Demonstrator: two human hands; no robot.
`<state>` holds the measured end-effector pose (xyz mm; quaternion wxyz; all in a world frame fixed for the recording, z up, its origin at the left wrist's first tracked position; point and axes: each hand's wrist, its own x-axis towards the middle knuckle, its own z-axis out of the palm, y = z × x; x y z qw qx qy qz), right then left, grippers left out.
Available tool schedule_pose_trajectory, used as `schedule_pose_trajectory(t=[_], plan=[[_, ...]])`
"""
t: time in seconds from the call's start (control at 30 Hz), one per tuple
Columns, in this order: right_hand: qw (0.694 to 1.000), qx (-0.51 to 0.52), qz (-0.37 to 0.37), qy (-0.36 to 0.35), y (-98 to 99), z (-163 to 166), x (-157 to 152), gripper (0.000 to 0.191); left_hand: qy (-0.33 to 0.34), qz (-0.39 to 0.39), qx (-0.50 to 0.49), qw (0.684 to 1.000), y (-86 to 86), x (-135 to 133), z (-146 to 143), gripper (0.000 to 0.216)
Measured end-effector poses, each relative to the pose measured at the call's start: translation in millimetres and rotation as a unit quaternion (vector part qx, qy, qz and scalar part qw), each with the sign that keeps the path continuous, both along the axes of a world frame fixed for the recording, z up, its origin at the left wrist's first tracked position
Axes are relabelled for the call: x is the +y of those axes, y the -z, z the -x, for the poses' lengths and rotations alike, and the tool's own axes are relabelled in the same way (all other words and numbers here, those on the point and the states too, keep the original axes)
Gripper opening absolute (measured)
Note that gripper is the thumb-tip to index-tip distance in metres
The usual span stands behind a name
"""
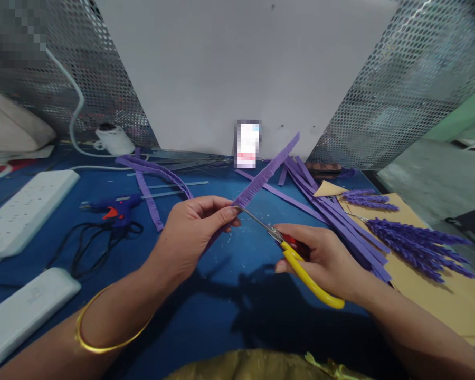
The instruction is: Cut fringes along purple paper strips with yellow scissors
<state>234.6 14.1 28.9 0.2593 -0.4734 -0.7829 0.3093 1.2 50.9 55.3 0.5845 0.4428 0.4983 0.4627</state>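
Pinched between the thumb and fingers of my left hand is a purple paper strip, its lower edge cut into a fine fringe. The strip slants up to the right. My right hand is closed on scissors with yellow and red handles. Their blades point up and left, with the tips right at the strip beside my left thumb. Whether the blades are parted is hard to make out. Uncut-looking purple strips lie in a bundle to the right, and fringed strips lie beyond my left hand.
A blue glue gun with a black cord lies left, near a white power strip and a white box. Purple lavender-like stems rest on tan paper at right. A lit phone leans against the white board.
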Motion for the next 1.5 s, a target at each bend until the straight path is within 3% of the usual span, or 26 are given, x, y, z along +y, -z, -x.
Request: schedule_pose_trajectory(t=[0.27,0.53,0.9,1.17,1.33,1.5], plan=[[1.0,-0.012,0.0,0.001,-2.2,-0.1,-0.5,0.03,0.008,0.014,-0.002,1.0,4.1,1.6,1.9,0.02],[0.999,-0.007,-0.029,0.013,2.4,1.7,1.0,0.04,0.004,-0.017,0.012,1.0,3.3,0.9,0.4,0.012],[0.999,0.031,0.04,0.004,7.2,1.1,1.1,0.036,0.023,-0.026,0.017,0.999,4.0,0.3,-0.6,0.012],[0.99,0.085,0.112,-0.018,0.2,2.0,2.5,0.038,0.081,0.121,-0.112,0.983,-1.4,7.0,4.4,0.016],[0.984,0.119,0.131,-0.014,2.0,3.5,3.8,0.042,0.066,0.109,-0.103,0.986,1.8,6.3,3.7,0.017],[0.993,0.069,0.095,0.01,5.4,2.5,3.9,0.038,0.038,0.087,-0.091,0.991,5.7,5.4,1.4,0.018]])
